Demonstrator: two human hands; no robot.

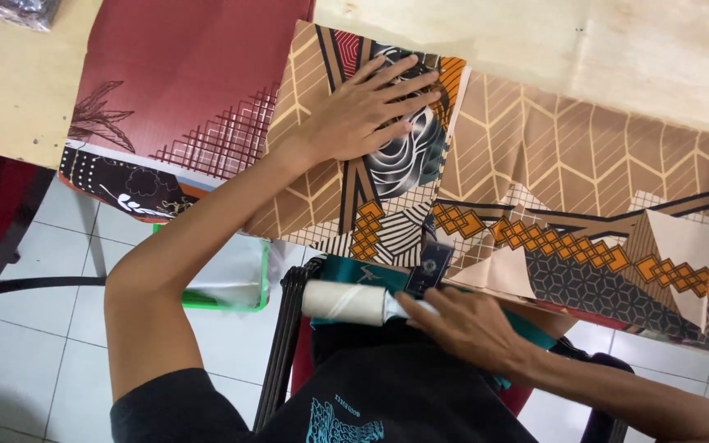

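Note:
My left hand (364, 108) lies flat, fingers spread, on a folded piece of brown patterned fabric (354, 197) with geometric orange, black and white motifs, at the table's near edge. My right hand (463, 326) is down at my lap, closed around the handle of a white lint roller (345, 301) that points left, over a teal strip (371, 272). A wider stretch of the same brown patterned fabric (584, 172) spreads to the right on the table.
A dark red patterned cloth (182, 74) lies on the wooden table (18, 74) to the left. Below the table edge are a green-rimmed bin (240, 283), a black chair frame (281, 344) and white floor tiles (26, 361).

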